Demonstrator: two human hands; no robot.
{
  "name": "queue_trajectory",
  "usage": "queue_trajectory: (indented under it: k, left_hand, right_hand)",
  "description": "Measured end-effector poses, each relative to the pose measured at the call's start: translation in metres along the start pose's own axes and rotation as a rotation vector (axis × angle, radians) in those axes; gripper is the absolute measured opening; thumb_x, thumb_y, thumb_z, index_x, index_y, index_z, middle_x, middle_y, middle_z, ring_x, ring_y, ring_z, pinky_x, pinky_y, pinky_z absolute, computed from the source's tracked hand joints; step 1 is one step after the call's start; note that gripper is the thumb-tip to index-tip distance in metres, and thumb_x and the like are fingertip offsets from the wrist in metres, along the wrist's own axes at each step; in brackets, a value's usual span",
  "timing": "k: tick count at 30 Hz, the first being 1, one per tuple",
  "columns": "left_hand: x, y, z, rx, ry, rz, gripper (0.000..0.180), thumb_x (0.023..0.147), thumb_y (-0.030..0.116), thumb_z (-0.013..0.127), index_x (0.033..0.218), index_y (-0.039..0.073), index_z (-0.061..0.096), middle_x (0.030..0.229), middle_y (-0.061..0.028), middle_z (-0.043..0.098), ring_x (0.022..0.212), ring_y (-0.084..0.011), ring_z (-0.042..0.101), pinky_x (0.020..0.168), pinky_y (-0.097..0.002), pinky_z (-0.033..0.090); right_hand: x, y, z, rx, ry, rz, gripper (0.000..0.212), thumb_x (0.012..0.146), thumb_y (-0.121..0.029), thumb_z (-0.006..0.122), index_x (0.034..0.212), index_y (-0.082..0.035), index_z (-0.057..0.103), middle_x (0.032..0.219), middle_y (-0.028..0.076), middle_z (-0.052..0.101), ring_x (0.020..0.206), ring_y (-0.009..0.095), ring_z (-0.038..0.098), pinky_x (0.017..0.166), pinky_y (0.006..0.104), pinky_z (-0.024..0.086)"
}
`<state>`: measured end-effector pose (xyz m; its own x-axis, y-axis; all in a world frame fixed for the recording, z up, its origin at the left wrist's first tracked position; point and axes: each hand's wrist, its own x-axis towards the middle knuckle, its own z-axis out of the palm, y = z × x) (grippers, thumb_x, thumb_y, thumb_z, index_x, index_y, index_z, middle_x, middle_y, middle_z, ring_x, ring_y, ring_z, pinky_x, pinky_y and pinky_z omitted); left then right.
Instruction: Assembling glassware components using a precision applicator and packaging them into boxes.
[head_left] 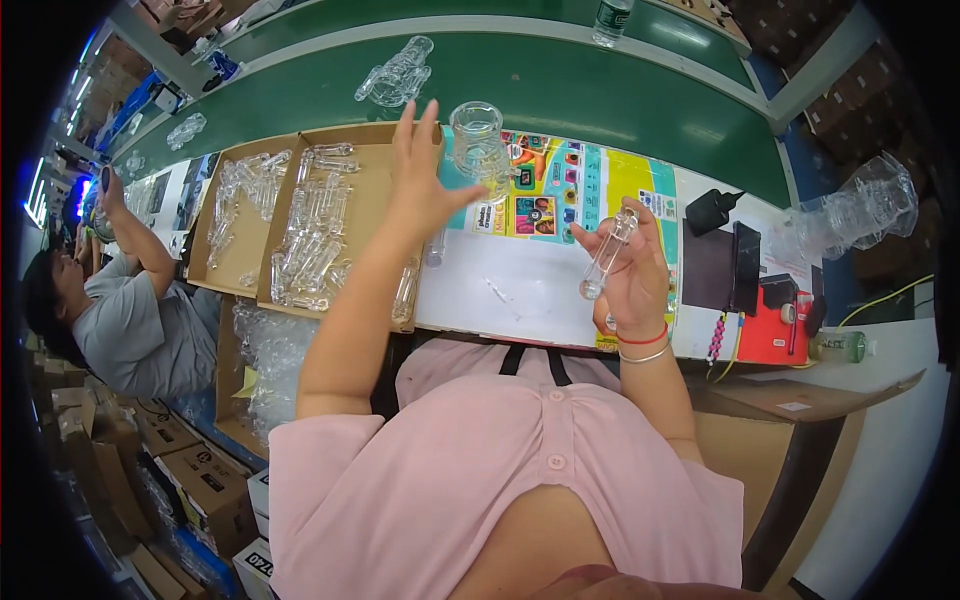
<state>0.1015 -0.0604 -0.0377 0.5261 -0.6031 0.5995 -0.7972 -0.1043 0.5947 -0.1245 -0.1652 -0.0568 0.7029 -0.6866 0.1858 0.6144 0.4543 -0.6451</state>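
Observation:
My left hand reaches over the work surface with its fingers spread and nothing in them. Its thumb comes close to the lower part of a clear ribbed plastic cylinder; whether they touch I cannot tell. In my right hand is a slim clear plastic tube-like piece, tilted and gripped between thumb and fingers. To the left, many similar clear pieces lie jumbled in an open cardboard tray. Another clear part stands by the tray's right edge.
Clear pieces lie on the green tabletop. A stack of clear cups leans at the right, beyond a black bottle and a dark upright holder. Another person works at far left.

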Motion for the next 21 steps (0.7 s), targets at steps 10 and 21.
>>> queue_trajectory:
  k: [10, 21]
  left_hand:
    - [0.006, -0.037, 0.027, -0.379, -0.622, -0.229, 0.082, 0.053, 0.022, 0.083, 0.123, 0.007, 0.042, 0.122, -0.0137, 0.048, 0.122, -0.0265, 0.037, 0.105, -0.0431, 0.022]
    - [-0.059, 0.078, -0.036, -1.113, -0.197, -0.401, 0.075, 0.047, 0.034, 0.086, 0.105, 0.001, 0.052, 0.105, -0.0072, 0.043, 0.1, -0.0175, 0.044, 0.088, -0.0303, 0.035]
  right_hand:
    - [-0.001, -0.004, -0.001, -0.241, 0.049, -0.05, 0.038, 0.087, -0.017, 0.052, 0.12, -0.003, 0.04, 0.095, 0.014, 0.058, 0.088, 0.023, 0.059, 0.088, 0.0412, 0.045]
    - [-0.019, -0.017, 0.034, -0.566, -0.21, -0.248, 0.041, 0.083, -0.016, 0.059, 0.117, -0.001, 0.043, 0.098, 0.02, 0.057, 0.088, 0.022, 0.058, 0.074, 0.0321, 0.049]
